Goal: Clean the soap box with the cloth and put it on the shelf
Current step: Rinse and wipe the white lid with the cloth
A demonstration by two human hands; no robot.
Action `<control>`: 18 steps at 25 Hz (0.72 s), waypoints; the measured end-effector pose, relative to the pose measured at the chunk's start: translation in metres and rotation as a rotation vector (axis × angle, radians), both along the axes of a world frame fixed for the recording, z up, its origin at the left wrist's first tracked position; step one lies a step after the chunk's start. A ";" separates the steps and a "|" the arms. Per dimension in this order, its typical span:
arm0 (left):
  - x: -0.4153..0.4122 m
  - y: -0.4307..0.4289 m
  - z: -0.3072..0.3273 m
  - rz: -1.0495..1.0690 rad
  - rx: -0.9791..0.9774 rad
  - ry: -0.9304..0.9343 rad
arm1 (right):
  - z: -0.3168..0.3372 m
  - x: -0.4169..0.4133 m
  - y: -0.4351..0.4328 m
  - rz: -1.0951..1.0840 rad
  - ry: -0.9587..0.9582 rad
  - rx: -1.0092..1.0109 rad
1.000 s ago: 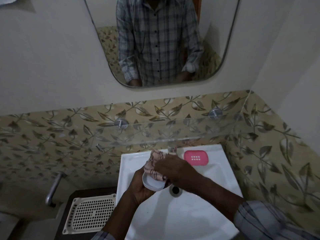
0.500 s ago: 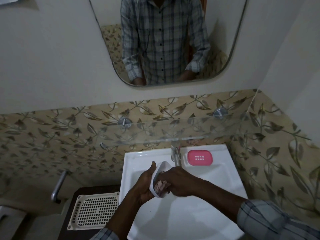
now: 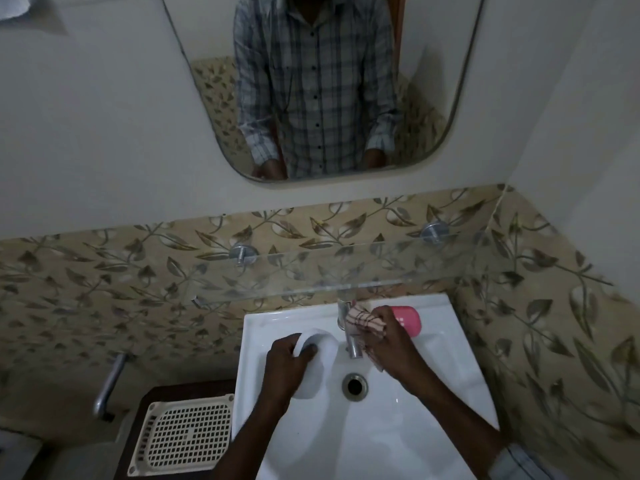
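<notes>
Over the left part of the white sink [image 3: 433, 393], the left hand [image 3: 284, 367] is gripping the white soap box [image 3: 317, 362], fingers curled over its upper rim. The oval box is tilting on edge, its long axis running roughly from the tap side down toward the person and its open hollow facing up and toward the left wall. The right hand [image 3: 393, 344] is clutching the bunched checked cloth [image 3: 363, 322] just beside the metal tap [image 3: 349, 332], apart from the box. A pink soap dish part [image 3: 410, 320] is lying on the sink's back ledge behind that hand. The glass shelf [image 3: 346, 271] is spanning the leaf-patterned tiles above. No brand or writing is legible on anything.
</notes>
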State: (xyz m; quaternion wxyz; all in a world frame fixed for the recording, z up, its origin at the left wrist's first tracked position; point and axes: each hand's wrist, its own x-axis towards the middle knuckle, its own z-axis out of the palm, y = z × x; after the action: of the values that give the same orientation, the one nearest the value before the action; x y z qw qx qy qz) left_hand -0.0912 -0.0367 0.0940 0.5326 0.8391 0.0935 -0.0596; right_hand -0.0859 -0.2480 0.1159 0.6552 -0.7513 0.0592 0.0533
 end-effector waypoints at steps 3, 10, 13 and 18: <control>-0.007 -0.026 0.004 0.005 0.276 -0.258 | -0.006 -0.008 0.040 0.252 -0.215 -0.392; -0.020 -0.028 -0.014 0.101 0.149 -0.342 | -0.006 -0.018 0.061 0.341 -0.472 -0.748; -0.015 -0.028 -0.013 0.123 0.145 -0.357 | -0.011 -0.014 0.067 0.314 -0.577 -0.731; -0.014 -0.036 -0.001 0.331 -0.001 -0.400 | -0.012 -0.015 0.063 0.045 0.234 0.039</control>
State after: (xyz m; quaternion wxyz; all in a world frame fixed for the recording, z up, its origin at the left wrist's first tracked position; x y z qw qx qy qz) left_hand -0.1049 -0.0731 0.0931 0.5432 0.8073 0.1226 0.1954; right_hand -0.1013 -0.1850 0.1037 0.6570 -0.7281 0.1174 0.1565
